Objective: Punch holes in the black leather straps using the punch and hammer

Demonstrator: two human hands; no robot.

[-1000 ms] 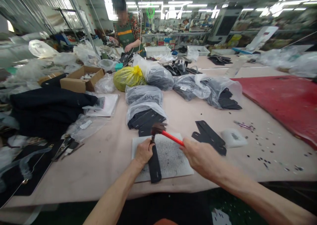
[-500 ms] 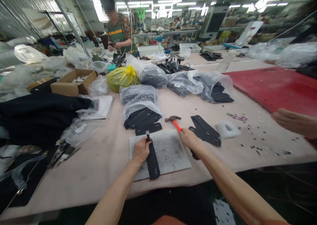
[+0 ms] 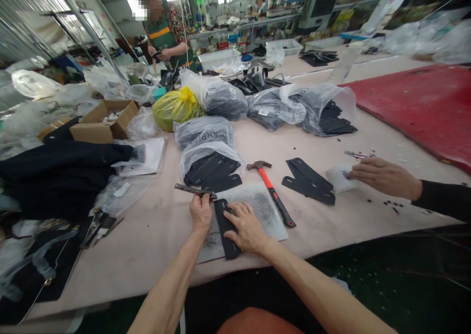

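Pale pinkish covering spreads over the tabletop (image 3: 136, 245) in a cluttered workshop with lit lamps behind. Near its front edge, the black strip (image 3: 222, 221) lies flat on a speckled white board (image 3: 263, 196). Its long axis runs away from the wearer, the far end leaning slightly left and the rounded near end by the board's front edge.

The right hand (image 3: 247, 227) rests on the strip, fingers spread wide. The left hand (image 3: 201, 214) is narrow, pinching a dark metal tool (image 3: 189, 189) that points sideways, just beyond the strip's far end.

Across the board's right edge lies a claw hammer (image 3: 270, 184), head away from the wearer. Beyond the board, an open plastic bag (image 3: 187, 155) holds more black strips (image 3: 213, 169), some spilling from its mouth. Loose strips (image 3: 307, 179) lie right of the hammer, and beside them another person's hand (image 3: 386, 177) touches a whitish block (image 3: 336, 179).

Farther back, a clear bag (image 3: 309, 111) contains dark strips, a yellow bag (image 3: 174, 109) is knotted shut, and a cardboard box (image 3: 93, 132) holds small whitish items. One person (image 3: 165, 37) stands behind.
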